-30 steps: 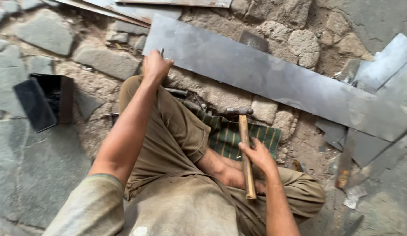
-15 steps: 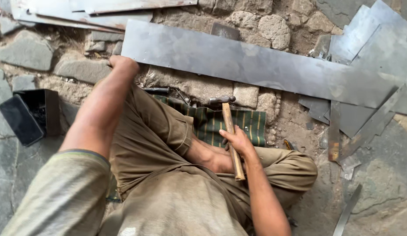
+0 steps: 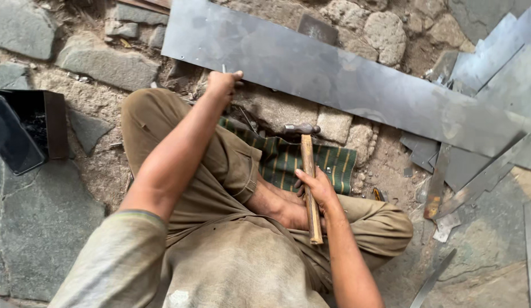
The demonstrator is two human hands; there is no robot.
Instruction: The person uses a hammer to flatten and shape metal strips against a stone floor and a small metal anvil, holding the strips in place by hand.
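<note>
I sit cross-legged on stone ground. My left hand (image 3: 224,83) reaches forward to the near edge of a long grey metal sheet (image 3: 345,74) and pinches a small nail-like piece against it. My right hand (image 3: 315,185) grips the wooden handle of a hammer (image 3: 307,171); its steel head points away from me, over a green striped cloth (image 3: 288,159) lying by my feet.
A dark open box (image 3: 45,122) with a black lid stands at the left. Several cut metal strips and offcuts (image 3: 476,171) lie at the right. Rough stones (image 3: 105,65) and slabs surround me.
My left hand has shifted along the sheet's near edge, and the view has swung so the sheet sits higher. My right hand keeps the hammer low over the cloth.
</note>
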